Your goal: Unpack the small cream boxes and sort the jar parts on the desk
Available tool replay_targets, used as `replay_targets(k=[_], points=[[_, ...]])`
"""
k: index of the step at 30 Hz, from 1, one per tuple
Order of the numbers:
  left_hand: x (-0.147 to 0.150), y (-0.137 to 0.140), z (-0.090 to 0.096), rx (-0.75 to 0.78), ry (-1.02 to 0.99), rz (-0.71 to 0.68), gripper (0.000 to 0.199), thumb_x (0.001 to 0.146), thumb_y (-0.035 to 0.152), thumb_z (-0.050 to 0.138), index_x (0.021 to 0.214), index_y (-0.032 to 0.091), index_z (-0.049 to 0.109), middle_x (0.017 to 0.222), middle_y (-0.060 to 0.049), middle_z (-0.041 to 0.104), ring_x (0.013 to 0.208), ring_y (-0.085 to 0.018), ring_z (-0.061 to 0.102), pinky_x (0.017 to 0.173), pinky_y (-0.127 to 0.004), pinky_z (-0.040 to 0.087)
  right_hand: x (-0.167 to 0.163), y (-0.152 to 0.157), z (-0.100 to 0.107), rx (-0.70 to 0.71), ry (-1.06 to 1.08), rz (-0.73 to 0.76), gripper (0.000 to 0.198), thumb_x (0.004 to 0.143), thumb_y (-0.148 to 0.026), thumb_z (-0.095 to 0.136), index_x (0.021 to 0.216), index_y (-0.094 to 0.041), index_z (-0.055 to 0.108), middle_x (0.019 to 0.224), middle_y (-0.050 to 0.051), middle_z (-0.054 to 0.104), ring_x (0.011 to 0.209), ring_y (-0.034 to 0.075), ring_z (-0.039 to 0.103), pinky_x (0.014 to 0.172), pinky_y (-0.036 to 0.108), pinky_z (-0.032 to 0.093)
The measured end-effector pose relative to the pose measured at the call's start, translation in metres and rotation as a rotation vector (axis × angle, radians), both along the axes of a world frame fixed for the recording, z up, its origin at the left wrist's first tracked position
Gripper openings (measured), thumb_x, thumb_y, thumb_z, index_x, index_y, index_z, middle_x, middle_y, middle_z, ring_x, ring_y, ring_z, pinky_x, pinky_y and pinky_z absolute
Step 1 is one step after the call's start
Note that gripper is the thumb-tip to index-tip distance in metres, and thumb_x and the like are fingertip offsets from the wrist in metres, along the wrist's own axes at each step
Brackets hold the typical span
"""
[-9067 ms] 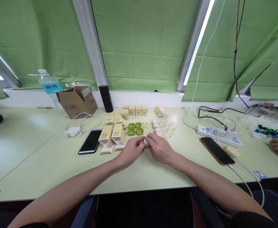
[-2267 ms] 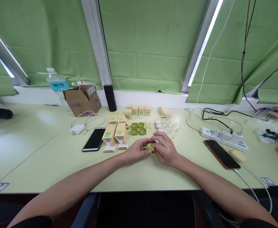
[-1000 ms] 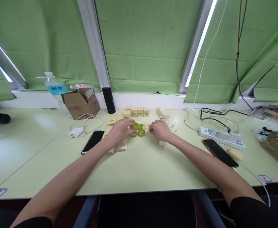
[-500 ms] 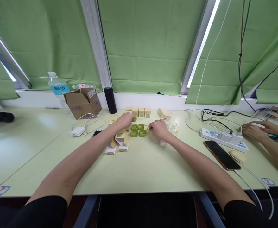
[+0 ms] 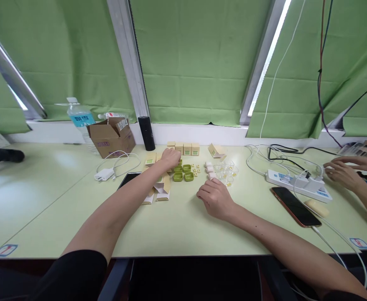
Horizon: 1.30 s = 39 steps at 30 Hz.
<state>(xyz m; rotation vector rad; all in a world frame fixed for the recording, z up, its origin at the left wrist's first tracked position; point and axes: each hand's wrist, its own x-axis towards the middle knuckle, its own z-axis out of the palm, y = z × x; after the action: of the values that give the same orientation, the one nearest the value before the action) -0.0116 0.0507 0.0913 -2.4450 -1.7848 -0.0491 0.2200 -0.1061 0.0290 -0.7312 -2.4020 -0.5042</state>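
My left hand (image 5: 171, 158) is closed, its fingertips at the back of a group of small olive-green square trays (image 5: 177, 177). One green tray edge (image 5: 180, 162) shows right at those fingertips; whether they grip it is hidden. My right hand (image 5: 215, 198) lies on the table with fingers curled, their undersides out of sight. Just beyond it stands a row of pale pink-white pieces (image 5: 209, 169), beside clear plastic pieces (image 5: 228, 172) with yellow bits. Several tiny yellow parts (image 5: 195, 170) lie right of the trays. Opened cartons (image 5: 163, 195) lie partly under my left forearm.
Small beige boxes (image 5: 187, 149) stand in a row behind the trays, with an opened carton (image 5: 216, 151) to their right. Also around are a cardboard box (image 5: 111, 140), black cylinder (image 5: 146, 133), charger (image 5: 104, 174), power strip (image 5: 299, 186) and phone (image 5: 294, 206). Another person's hands (image 5: 343, 171) work at far right.
My right hand has drawn back toward me from the tiny yellow parts, uncovering the pink-white pieces. My left hand has shifted slightly right and stays at the back trays.
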Motion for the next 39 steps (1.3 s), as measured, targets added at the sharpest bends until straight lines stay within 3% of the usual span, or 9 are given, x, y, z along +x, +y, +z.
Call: replay_targets(k=[8, 13, 18, 22, 28, 33, 39], points=[[0.000, 0.009, -0.001, -0.008, -0.019, 0.010, 0.006, 0.075, 0.020, 0.079, 0.080, 0.017, 0.080, 0.090, -0.014, 0.078, 0.095, -0.027, 0.070, 0.085, -0.033, 0.048, 0.002, -0.001, -0.002, -0.036, 0.006, 0.030, 0.023, 0.086, -0.001, 0.058, 0.077, -0.019, 0.070, 0.071, 0.004, 0.064, 0.072, 0.018, 0.047, 0.069, 0.033, 0.026], [-0.023, 0.016, 0.022, 0.038, -0.074, 0.054, 0.021, 0.077, 0.021, 0.078, 0.097, 0.020, 0.082, 0.108, -0.011, 0.079, 0.100, -0.025, 0.067, 0.086, -0.030, 0.049, 0.003, -0.005, -0.002, -0.051, 0.012, 0.038, 0.025, 0.088, -0.002, 0.057, 0.078, -0.019, 0.071, 0.072, 0.005, 0.064, 0.073, 0.018, 0.047, 0.070, 0.034, 0.027], [-0.047, 0.019, 0.040, 0.108, -0.117, 0.154, 0.031, 0.084, 0.028, 0.072, 0.112, 0.015, 0.077, 0.118, -0.017, 0.075, 0.116, -0.032, 0.062, 0.096, -0.036, 0.046, 0.001, -0.007, -0.002, -0.034, 0.025, 0.059, 0.024, 0.087, -0.001, 0.057, 0.078, -0.019, 0.070, 0.073, 0.004, 0.065, 0.073, 0.018, 0.048, 0.070, 0.034, 0.028], [-0.043, 0.022, 0.032, 0.118, -0.127, 0.269, 0.049, 0.089, 0.041, 0.065, 0.127, 0.010, 0.065, 0.120, -0.024, 0.072, 0.128, -0.041, 0.054, 0.102, -0.046, 0.043, 0.001, -0.006, -0.003, -0.036, 0.017, 0.059, 0.024, 0.086, 0.000, 0.057, 0.079, -0.019, 0.070, 0.072, 0.004, 0.064, 0.073, 0.018, 0.048, 0.070, 0.034, 0.027], [-0.014, 0.033, 0.010, 0.056, -0.184, 0.410, 0.091, 0.085, 0.061, 0.063, 0.151, 0.005, 0.035, 0.125, -0.030, 0.069, 0.127, -0.046, 0.055, 0.103, -0.053, 0.039, 0.001, -0.008, -0.004, -0.049, -0.002, 0.061, 0.023, 0.087, -0.001, 0.057, 0.079, -0.019, 0.069, 0.073, 0.005, 0.064, 0.073, 0.017, 0.047, 0.069, 0.034, 0.025], [-0.007, 0.029, 0.007, 0.101, -0.213, 0.407, 0.077, 0.085, 0.039, 0.066, 0.147, 0.005, 0.034, 0.115, -0.027, 0.072, 0.122, -0.042, 0.061, 0.100, -0.048, 0.040, 0.000, -0.009, -0.005, -0.046, 0.011, 0.077, 0.022, 0.088, -0.002, 0.057, 0.079, -0.019, 0.069, 0.073, 0.005, 0.063, 0.073, 0.018, 0.047, 0.069, 0.034, 0.026], [-0.009, 0.001, 0.034, 0.220, -0.300, 0.314, 0.054, 0.092, 0.034, 0.058, 0.136, 0.012, 0.038, 0.112, -0.020, 0.071, 0.113, -0.036, 0.065, 0.094, -0.043, 0.046, 0.000, -0.009, 0.002, -0.005, 0.089, 0.100, 0.025, 0.090, -0.001, 0.053, 0.080, -0.020, 0.066, 0.075, 0.004, 0.067, 0.072, 0.018, 0.050, 0.068, 0.035, 0.028]])
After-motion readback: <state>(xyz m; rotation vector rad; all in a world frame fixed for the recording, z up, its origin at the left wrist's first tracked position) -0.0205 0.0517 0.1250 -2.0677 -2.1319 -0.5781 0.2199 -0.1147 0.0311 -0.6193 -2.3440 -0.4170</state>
